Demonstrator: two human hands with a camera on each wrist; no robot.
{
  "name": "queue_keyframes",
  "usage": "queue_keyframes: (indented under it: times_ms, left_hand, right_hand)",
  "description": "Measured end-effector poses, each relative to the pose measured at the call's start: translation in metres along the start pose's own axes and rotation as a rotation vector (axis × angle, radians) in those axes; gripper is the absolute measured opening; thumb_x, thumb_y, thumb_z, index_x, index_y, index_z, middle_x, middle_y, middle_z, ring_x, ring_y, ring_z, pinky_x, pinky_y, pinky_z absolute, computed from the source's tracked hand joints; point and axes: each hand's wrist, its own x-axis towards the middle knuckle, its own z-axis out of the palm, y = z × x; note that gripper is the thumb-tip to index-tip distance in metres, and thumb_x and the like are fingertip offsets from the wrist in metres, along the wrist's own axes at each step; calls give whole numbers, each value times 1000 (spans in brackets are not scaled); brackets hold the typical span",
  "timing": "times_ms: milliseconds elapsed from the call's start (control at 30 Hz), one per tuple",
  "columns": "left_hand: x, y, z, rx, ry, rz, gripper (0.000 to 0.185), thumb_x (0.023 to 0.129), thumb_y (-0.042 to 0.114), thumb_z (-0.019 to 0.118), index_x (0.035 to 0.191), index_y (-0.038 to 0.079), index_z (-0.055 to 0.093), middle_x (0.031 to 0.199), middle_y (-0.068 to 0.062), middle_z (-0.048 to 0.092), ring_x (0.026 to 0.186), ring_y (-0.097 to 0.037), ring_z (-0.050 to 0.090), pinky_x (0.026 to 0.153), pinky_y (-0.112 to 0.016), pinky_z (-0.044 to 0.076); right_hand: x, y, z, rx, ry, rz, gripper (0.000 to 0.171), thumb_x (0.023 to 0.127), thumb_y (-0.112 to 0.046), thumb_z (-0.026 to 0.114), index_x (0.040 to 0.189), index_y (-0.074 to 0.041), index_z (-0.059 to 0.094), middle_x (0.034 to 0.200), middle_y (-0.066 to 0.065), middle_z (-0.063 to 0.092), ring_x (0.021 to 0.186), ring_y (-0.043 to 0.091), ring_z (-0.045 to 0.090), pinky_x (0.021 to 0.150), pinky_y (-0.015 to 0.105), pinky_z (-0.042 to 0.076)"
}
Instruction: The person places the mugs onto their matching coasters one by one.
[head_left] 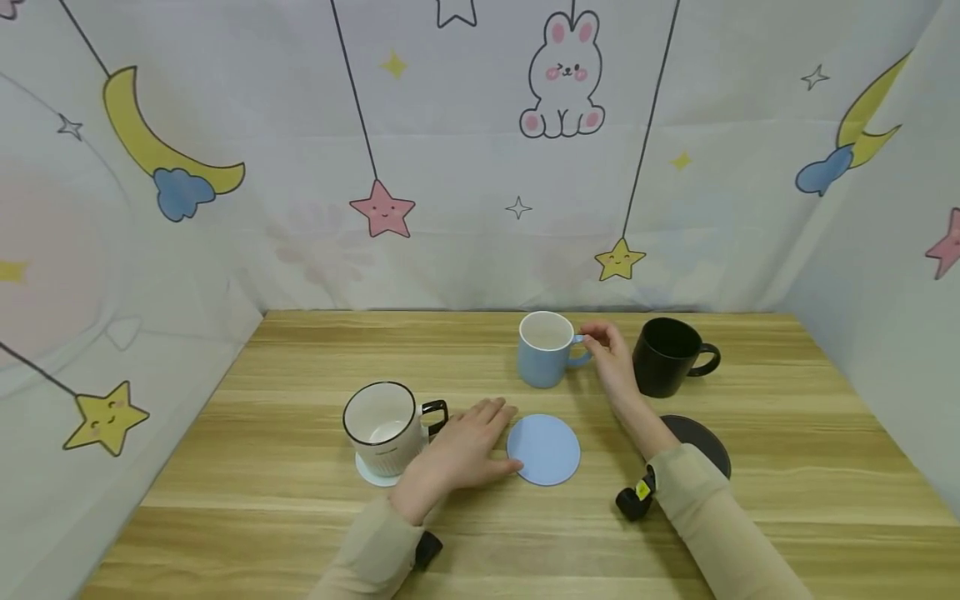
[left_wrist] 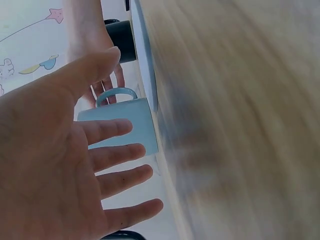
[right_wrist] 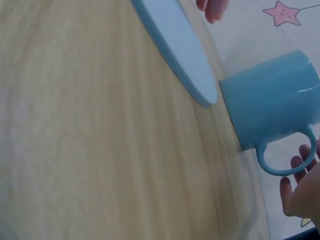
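Head view: above the person, facing forward and down across the wooden table point(head_left: 525, 550); widest.
Left-wrist view: close at the left hand point(head_left: 465, 450), rolled sideways, looking along the tabletop.
Right-wrist view: low, rolled sideways, blue mug point(head_left: 542, 364) near.
Shared by wrist views: blue mug, blue coaster point(head_left: 543, 450).

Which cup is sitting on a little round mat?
The white, black-rimmed mug: a pale coaster peeks out underneath. The blue mug and black mug have none beneath.

Cartoon-printed curtains point(head_left: 465, 150) round a wooden table point(head_left: 540, 542) make a booth point(head_left: 885, 275).
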Motion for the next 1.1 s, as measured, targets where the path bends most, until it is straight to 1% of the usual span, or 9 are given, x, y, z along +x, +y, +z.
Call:
queue_keyframes:
  times_ms: [167,300,400,567,667,767,900,1000,1100]
  left_hand:
    - [0,0,0,-12,-21,-4,74,87,50,65,146,12,40,153,-14,37,142,-34,35,110,-57,34]
    - [0,1,1,-14,-44,-14,75,87,51,64,147,14,39,155,-13,35,143,-33,33,110,-57,34]
    - [0,1,1,-20,-63,-22,76,86,51,64,147,15,38,156,-12,34,144,-32,31,110,-59,33]
    - [0,2,1,-43,-76,-30,76,86,51,66,147,17,38,156,-11,33,145,-31,30,109,-62,32]
    - [1,3,2,-34,-82,-31,76,86,52,65,148,17,37,157,-11,32,146,-31,29,109,-61,32]
    - [2,4,3,-19,-87,-32,77,86,53,65,149,18,36,157,-10,32,146,-30,29,109,-61,32]
    - [4,7,3,-7,-94,-36,78,85,54,65,149,18,36,157,-9,32,146,-29,30,109,-61,32]
    - [5,9,3,-3,-102,-44,79,85,53,66,149,18,36,157,-8,32,146,-29,30,109,-60,32]
    - [5,10,2,-6,-109,-51,79,85,53,66,148,17,37,157,-8,32,146,-29,30,110,-60,32]
  right_hand:
    - [0,1,2,64,-9,65,28,99,-10,49,120,9,52,92,-14,59,89,-3,53,88,21,38]
    - [1,0,4,112,-1,120,30,99,-12,49,120,10,52,82,-21,60,88,0,56,88,29,36]
    - [3,0,4,145,-9,160,30,99,-13,50,119,9,53,80,-21,61,87,3,57,90,30,37]
    - [6,-3,5,211,-27,250,21,99,-18,50,110,-3,58,78,-21,62,83,3,58,96,32,36]
    - [8,-4,6,246,-23,286,14,98,-18,52,103,-8,59,73,-19,62,81,5,57,93,31,36]
    - [10,-3,7,259,-13,310,10,97,-18,54,95,-13,62,68,-18,61,79,6,56,85,27,37]
    - [10,1,7,301,-5,330,12,96,-18,56,87,-20,64,71,-17,62,78,7,58,82,25,39]
    - [9,1,8,334,-10,336,16,96,-18,56,83,-21,65,71,-15,62,80,9,58,85,26,42]
    - [9,0,8,337,-20,341,22,96,-19,57,76,-24,65,69,-14,62,80,9,58,85,26,43]
